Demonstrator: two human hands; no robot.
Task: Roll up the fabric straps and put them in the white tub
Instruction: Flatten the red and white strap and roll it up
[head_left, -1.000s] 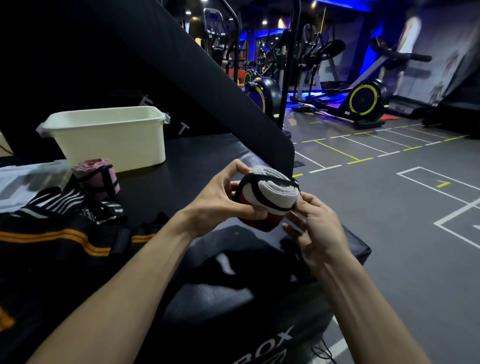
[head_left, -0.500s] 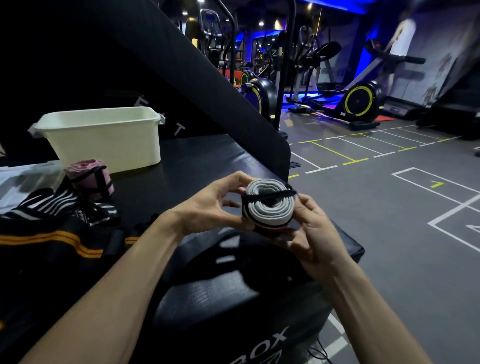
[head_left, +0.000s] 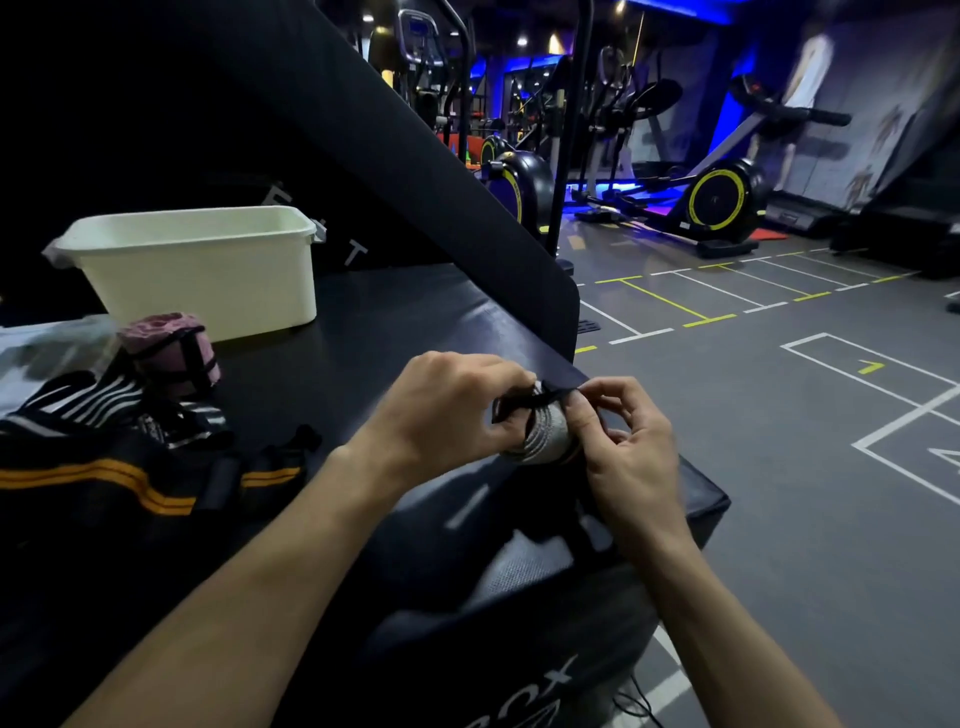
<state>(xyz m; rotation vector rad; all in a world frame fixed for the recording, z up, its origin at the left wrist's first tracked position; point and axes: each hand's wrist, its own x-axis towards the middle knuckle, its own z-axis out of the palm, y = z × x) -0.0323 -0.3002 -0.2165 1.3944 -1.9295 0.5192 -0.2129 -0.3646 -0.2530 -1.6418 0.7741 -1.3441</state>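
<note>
hands meet at centre of the frame over a black padded box (head_left: 363, 322). left hand (head_left: 441, 415) curls round a rolled grey strap (head_left: 545, 441), fingers wrapped over its top, knuckles toward the camera. right hand (head_left: 623, 447) sits just right of the roll, thumb and forefinger pinching a thin black band (head_left: 524, 404) that crosses the top of the roll; other fingers loosely curled. roll is held above the box's near right corner, a trace of red at its lower edge, most of it hidden by the hands. white tub (head_left: 208, 280) stands on the box at upper left of the frame, well apart from the hands; cannot tell what is inside. rolled pink strap (head_left: 171, 353) with black bands stands upright just in front of the tub, lower left of it. black-and-white striped strap (head_left: 93, 400) lies loose beside the pink roll, at left edge. black fabric with orange stripes (head_left: 130, 480) spreads across lower left. slanted black pad (head_left: 415, 156) rises behind the box from upper left toward centre. exercise bikes (head_left: 722, 200) with yellow-rimmed wheels in upper right, on grey floor (head_left: 805, 519) with white and yellow lines. both forearms bare, entering from the bottom of the frame.
</note>
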